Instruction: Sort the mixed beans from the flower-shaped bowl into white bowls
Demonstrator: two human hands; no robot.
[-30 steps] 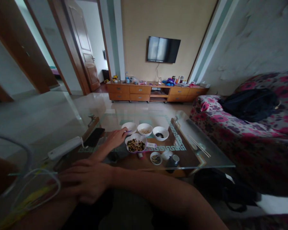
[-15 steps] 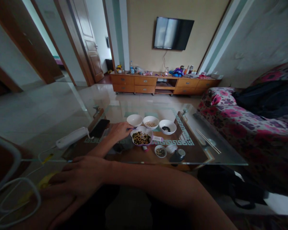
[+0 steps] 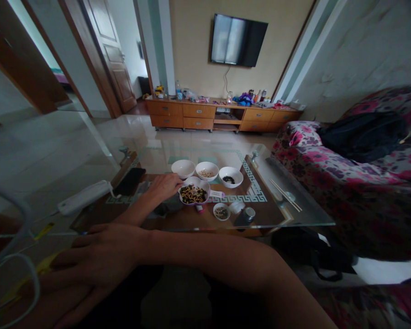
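Note:
My left hand reaches over the glass table, its fingers closed at the left edge of a purple-rimmed, flower-shaped bowl. Dark and yellowish bits, like mixed beans or grains, fill that bowl. Across my left forearm lies my right hand, fingers stretched out and holding nothing. Behind the flower-shaped bowl stand a white bowl on the left, one with pale bits in the middle, and one with black bits on the right. A small dish of mixed bits sits in front.
A metal-lidded jar stands near the front edge of the glass table. Chopsticks lie on the right. A white elongated object and a dark flat object are on the left. A floral sofa flanks the right side.
The whole view has shifted, so the table and bowls appear further left and slightly higher. My left hand stays at the flower-shaped bowl's edge, and my right hand still rests on my forearm.

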